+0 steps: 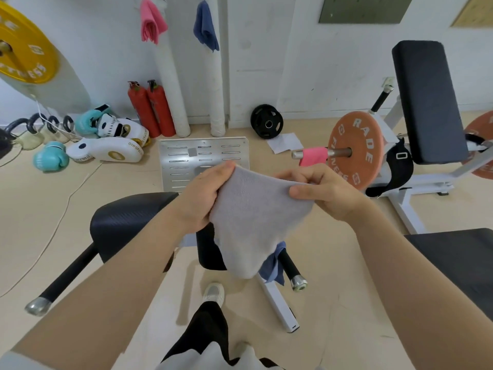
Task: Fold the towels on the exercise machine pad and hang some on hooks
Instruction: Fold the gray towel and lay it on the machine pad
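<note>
Hands — left [205, 198], right [324, 192] — pinch grey towel [253, 222] by its top corners above black pad [125, 222].

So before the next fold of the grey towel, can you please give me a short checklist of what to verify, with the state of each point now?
1. Left hand grips the left side of the grey towel: ok.
2. Right hand pinches the towel's top right edge: ok.
3. Top edge stretched between the hands: ok, though it bows slightly.
4. Lower corners aligned: not ok, the towel hangs to a loose point.
5. Free place on the black pad to lay the towel down: ok on the visible part.
6. Blue towel out of the way: cannot tell, it is mostly hidden behind the grey one.
</note>
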`<state>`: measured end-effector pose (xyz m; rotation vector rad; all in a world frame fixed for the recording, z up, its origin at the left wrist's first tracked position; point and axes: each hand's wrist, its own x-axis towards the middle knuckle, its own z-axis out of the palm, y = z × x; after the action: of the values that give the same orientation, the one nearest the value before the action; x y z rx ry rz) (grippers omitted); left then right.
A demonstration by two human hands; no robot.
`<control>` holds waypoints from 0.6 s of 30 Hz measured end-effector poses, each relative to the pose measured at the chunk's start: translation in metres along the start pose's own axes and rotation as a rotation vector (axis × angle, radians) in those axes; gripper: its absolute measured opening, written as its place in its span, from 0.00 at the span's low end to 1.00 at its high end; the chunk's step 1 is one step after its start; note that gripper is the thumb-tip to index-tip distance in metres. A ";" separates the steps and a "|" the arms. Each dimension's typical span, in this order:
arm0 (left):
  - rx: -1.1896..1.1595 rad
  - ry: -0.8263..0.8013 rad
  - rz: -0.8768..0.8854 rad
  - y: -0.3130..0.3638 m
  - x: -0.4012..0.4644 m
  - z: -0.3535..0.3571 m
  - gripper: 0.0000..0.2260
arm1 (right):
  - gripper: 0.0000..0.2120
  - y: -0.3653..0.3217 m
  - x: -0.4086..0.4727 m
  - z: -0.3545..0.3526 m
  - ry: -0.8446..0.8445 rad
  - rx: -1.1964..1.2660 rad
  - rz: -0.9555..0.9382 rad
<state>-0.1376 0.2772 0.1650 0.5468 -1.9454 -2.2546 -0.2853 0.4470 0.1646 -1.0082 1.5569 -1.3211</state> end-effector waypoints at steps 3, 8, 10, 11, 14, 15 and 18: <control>-0.092 -0.003 -0.067 0.004 0.004 -0.009 0.16 | 0.17 -0.005 0.009 0.002 -0.086 0.193 0.036; 0.300 0.267 -0.186 -0.025 0.047 -0.042 0.14 | 0.13 0.021 0.058 -0.003 0.362 -0.277 0.132; 0.392 0.284 -0.239 -0.049 0.065 -0.058 0.12 | 0.11 0.041 0.082 -0.004 0.388 -0.405 0.210; 0.377 0.275 -0.254 -0.060 0.075 -0.065 0.12 | 0.10 0.051 0.094 -0.004 0.386 -0.422 0.248; 0.332 0.270 -0.277 -0.080 0.103 -0.081 0.11 | 0.21 0.075 0.131 -0.008 0.363 -0.429 0.368; 0.326 0.277 -0.284 -0.086 0.114 -0.087 0.11 | 0.25 0.081 0.144 -0.011 0.357 -0.438 0.400; 0.302 0.293 -0.317 -0.096 0.146 -0.105 0.11 | 0.18 0.094 0.180 -0.019 0.379 -0.370 0.430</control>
<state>-0.2236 0.1490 0.0309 1.2232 -2.1735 -1.8954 -0.3671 0.2947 0.0558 -0.5949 2.2191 -0.9734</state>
